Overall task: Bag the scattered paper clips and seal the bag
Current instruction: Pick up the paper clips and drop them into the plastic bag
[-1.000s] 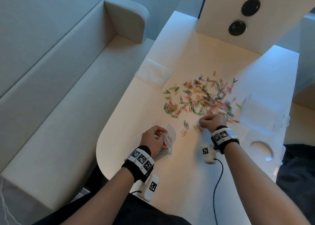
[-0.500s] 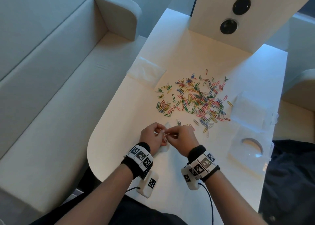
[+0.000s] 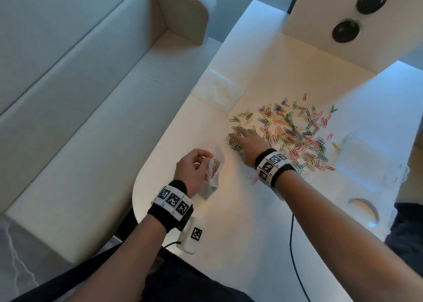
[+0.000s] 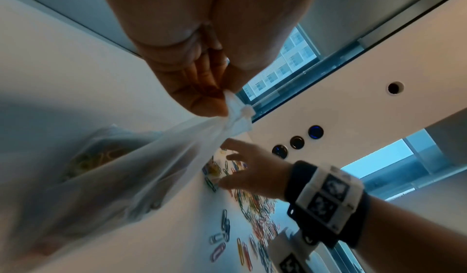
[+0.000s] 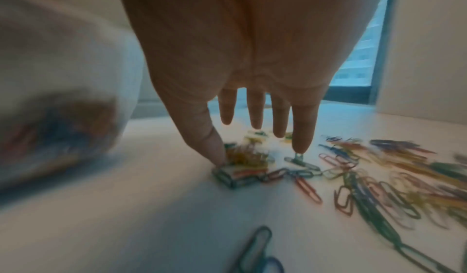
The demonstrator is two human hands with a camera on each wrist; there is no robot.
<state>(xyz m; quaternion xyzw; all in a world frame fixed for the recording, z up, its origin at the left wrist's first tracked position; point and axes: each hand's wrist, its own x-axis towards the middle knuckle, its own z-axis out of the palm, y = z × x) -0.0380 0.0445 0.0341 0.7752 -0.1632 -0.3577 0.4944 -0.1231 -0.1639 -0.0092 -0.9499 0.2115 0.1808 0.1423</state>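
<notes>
The right hand (image 3: 248,141) has left the bag (image 3: 214,171) and is now spreading straight fingers over the paper clips (image 3: 297,136) on the tabletop (image 3: 229,233). The left hand (image 3: 192,171) is pinching the bag's top edge, seemingly open-mouthed.

Your right hand (image 3: 248,142) covers part of the scattered coloured paper clips (image 3: 295,134); the clear plastic bag (image 5: 50,125) blurs in your right wrist view.

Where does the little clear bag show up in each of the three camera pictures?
Head view: the clear bag is low and left of centre, pinched by the left hand.
Left wrist view: it hangs from the fingertips across the left half, clips inside.
Right wrist view: a blurred shape at the left edge, apparently the bag.
Shared landmark: the right hand on the paper clips.
</notes>
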